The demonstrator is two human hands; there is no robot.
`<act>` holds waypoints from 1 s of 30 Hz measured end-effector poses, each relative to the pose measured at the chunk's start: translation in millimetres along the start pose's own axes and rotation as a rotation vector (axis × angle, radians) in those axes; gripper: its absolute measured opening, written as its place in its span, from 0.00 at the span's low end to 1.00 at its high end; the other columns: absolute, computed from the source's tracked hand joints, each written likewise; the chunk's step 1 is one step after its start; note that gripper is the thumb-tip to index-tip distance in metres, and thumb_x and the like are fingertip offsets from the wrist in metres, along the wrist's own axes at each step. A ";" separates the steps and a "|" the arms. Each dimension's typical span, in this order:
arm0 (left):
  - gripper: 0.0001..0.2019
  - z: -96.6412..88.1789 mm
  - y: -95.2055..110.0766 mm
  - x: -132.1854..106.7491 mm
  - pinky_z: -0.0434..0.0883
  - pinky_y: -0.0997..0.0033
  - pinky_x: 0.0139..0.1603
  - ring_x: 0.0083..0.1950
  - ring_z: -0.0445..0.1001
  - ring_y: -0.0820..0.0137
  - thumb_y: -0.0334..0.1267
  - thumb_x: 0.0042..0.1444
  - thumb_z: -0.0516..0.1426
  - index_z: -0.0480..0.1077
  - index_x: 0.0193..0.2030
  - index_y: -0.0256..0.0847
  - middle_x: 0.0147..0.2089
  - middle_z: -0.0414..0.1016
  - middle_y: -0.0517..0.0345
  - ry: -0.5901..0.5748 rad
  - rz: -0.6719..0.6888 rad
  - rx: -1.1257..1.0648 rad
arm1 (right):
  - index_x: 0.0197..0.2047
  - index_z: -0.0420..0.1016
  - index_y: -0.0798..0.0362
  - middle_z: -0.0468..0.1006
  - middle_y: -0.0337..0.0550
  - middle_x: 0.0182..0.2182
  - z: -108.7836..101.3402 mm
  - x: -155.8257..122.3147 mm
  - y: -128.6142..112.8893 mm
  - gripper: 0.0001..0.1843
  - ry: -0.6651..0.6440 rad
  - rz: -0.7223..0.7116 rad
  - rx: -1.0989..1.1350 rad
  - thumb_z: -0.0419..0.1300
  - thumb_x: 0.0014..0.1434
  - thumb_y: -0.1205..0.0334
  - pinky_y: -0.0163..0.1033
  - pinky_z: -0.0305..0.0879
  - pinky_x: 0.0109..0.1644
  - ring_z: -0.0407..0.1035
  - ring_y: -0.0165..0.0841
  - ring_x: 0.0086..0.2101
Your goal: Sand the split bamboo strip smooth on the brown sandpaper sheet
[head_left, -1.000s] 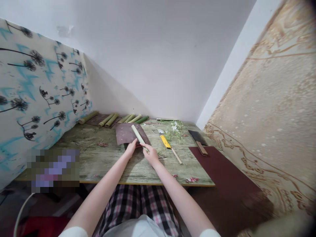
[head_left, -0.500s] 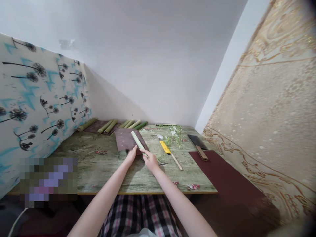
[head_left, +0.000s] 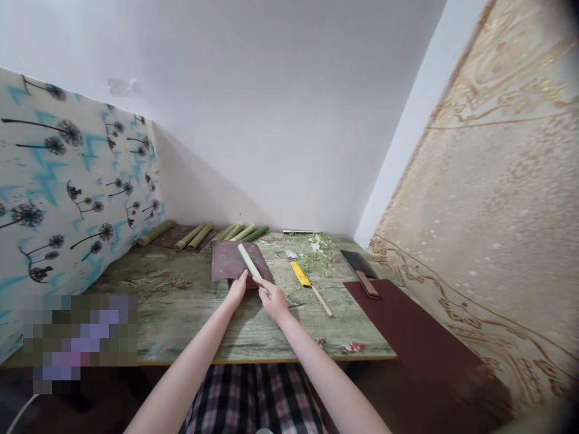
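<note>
I have the right hand (head_left: 274, 301) curled around the near end of a bamboo tube (head_left: 248, 260) slanting over a brown sheet (head_left: 225, 262), the left hand (head_left: 237, 292) at that sheet's near edge with a hold I cannot tell from here, a yellow tool (head_left: 300, 274) beyond, and more tubes (head_left: 200, 237) by the back wall (head_left: 271, 150).

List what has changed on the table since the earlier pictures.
Nothing on it visibly moved; nothing was taken hold of or let go. Only the view shifted: everything sits slightly lower in the picture. The right hand still grips the pale green bamboo tube over the flat brown sheet, the left hand close by. The long yellow tool and black-bladed cleaver stayed put.
</note>
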State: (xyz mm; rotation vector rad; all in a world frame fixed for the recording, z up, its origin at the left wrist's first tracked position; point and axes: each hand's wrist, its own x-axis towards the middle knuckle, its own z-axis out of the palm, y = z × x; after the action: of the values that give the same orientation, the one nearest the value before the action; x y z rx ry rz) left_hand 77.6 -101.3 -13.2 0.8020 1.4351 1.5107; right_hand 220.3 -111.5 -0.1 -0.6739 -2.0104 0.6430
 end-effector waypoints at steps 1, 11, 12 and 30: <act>0.19 -0.7 -0.3 1.0 0.68 0.65 0.42 0.38 0.74 0.61 0.48 0.50 0.50 0.72 0.31 0.30 0.30 0.76 0.46 0.003 0.002 -0.020 | 0.52 0.65 0.46 0.69 0.35 0.47 -0.3 0.0 0.0 0.22 -0.004 -0.006 0.015 0.47 0.54 0.69 0.38 0.58 0.52 0.63 0.30 0.47; 0.24 -2.8 -10.2 14.7 0.68 0.66 0.42 0.35 0.74 0.64 0.53 0.48 0.51 0.72 0.31 0.29 0.31 0.76 0.45 -0.117 -0.014 -0.102 | 0.49 0.67 0.47 0.71 0.35 0.46 3.3 2.1 4.6 0.19 0.037 0.026 0.054 0.48 0.55 0.68 0.41 0.48 0.58 0.62 0.31 0.48; 0.23 -2.8 -11.1 15.6 0.68 0.66 0.42 0.34 0.74 0.64 0.52 0.48 0.51 0.72 0.31 0.29 0.31 0.76 0.45 -0.098 -0.021 -0.096 | 0.49 0.67 0.47 0.71 0.35 0.46 3.3 1.9 4.1 0.19 0.034 0.028 0.064 0.48 0.55 0.67 0.41 0.49 0.58 0.63 0.31 0.48; 0.16 -1.3 -10.2 12.5 0.67 0.69 0.44 0.37 0.74 0.65 0.44 0.51 0.50 0.72 0.33 0.32 0.32 0.76 0.48 -0.103 -0.050 -0.065 | 0.48 0.68 0.50 0.71 0.39 0.45 3.4 3.8 5.6 0.17 0.071 0.056 0.249 0.47 0.56 0.64 0.40 0.58 0.52 0.63 0.33 0.47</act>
State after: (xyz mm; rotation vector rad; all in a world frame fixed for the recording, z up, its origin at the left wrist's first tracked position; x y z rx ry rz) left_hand 73.1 -91.1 -24.8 0.7876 1.3149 1.4504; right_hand 216.7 -105.5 -3.2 -0.5957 -1.8132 0.8742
